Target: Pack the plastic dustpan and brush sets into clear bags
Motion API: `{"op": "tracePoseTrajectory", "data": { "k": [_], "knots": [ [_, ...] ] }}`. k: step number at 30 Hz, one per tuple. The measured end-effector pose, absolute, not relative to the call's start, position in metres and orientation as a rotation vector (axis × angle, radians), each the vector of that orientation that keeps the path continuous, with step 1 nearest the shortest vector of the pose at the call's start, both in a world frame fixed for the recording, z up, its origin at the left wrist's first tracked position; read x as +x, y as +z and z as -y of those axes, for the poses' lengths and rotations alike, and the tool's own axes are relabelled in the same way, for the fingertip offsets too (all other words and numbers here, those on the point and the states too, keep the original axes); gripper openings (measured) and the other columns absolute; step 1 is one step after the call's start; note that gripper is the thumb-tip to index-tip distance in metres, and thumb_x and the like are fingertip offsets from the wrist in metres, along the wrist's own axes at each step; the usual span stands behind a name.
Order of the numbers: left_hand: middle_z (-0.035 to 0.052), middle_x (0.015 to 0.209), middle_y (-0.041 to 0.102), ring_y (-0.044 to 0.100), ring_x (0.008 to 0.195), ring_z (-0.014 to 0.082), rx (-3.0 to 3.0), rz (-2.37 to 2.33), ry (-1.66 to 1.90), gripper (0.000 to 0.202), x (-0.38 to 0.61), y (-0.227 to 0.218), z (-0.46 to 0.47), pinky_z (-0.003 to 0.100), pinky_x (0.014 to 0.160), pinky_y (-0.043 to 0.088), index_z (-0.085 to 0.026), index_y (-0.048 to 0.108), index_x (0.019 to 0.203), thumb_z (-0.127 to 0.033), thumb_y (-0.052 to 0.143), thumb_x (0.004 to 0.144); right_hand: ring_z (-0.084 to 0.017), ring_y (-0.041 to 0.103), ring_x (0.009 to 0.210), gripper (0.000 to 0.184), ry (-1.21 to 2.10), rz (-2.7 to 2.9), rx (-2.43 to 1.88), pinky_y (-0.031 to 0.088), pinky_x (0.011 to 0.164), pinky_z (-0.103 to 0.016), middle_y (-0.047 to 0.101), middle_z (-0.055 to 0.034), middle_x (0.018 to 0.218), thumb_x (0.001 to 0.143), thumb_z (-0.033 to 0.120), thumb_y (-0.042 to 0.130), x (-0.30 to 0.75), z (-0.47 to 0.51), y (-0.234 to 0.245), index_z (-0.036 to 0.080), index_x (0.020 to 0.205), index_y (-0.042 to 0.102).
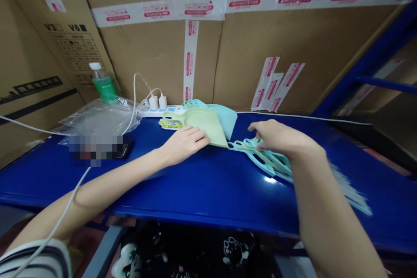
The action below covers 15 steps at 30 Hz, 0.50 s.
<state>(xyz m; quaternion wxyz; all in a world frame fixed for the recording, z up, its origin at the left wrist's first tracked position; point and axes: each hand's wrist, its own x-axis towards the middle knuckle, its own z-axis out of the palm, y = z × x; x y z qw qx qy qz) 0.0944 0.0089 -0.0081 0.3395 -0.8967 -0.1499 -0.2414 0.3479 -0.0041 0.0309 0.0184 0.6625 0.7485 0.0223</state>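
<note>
A pale green dustpan [206, 124] lies on top of light blue ones [230, 118] at the middle back of the table. My left hand [185, 144] is at the near edge of the green dustpan, its fingers bent over that edge and the thumb hidden. To the right lies a pile of small hand brushes [270, 160] in light blue and green, ring-ended handles toward the left and pale bristles [352, 191] toward the right. Just above the handles is my right hand [276, 137], thumb and fingers apart, partly covering the brushes.
A white power strip [156, 113] with plugged-in chargers runs along the back of the blue table [202, 186]. On the left are a clear plastic bag [100, 119], a green bottle [104, 87] and a dark phone-like object [125, 147]. Taped cardboard [156, 52] stands behind. A white cable crosses my left arm.
</note>
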Motion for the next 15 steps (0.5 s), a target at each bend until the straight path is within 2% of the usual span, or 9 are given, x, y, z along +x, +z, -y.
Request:
{"op": "tracePoseTrajectory", "data": {
  "k": [3,6,10,15],
  "knots": [
    [0.0025,0.075,0.062,0.053,0.064,0.0128,-2.342,0.309,-0.637,0.026,0.07,-0.009,0.01,0.026,0.061,0.041,-0.013,0.058,0.09,-0.005,0.034,0.095,-0.025,0.068,0.087,0.056,0.026,-2.199,2.065,0.05,0.062,-0.029,0.071,-0.0079,0.097,0.061,0.016,0.07,0.341,0.01,0.043,0.022,0.116,0.063],
    [0.0022,0.073,0.063,0.055,0.064,0.0125,-2.376,0.16,-0.608,0.021,0.053,-0.012,0.021,0.026,0.061,0.043,-0.012,0.059,0.093,-0.005,0.039,0.093,-0.027,0.067,0.094,0.058,0.009,-2.127,2.114,0.051,0.067,-0.032,0.07,-0.0096,0.105,0.061,0.018,0.071,0.34,0.014,0.052,0.022,0.118,0.061],
    [0.0015,0.069,0.061,0.055,0.062,0.012,-2.448,0.068,-0.59,0.017,0.043,-0.018,0.029,0.025,0.06,0.045,-0.011,0.06,0.092,-0.006,0.044,0.091,-0.026,0.067,0.095,0.038,-0.104,-2.001,2.194,0.051,0.073,-0.032,0.07,-0.0101,0.108,0.063,0.014,0.07,0.346,0.014,0.055,0.021,0.1,0.067],
    [0.0002,0.065,0.058,0.053,0.059,0.0111,-2.53,0.103,-0.602,0.021,0.042,-0.022,0.037,0.024,0.058,0.045,-0.012,0.061,0.087,-0.007,0.042,0.092,-0.022,0.068,0.081,0.017,-0.136,-1.95,2.23,0.05,0.067,-0.029,0.072,-0.0066,0.089,0.063,0.009,0.067,0.347,0.009,0.053,0.021,0.075,0.065]
  ]
}}
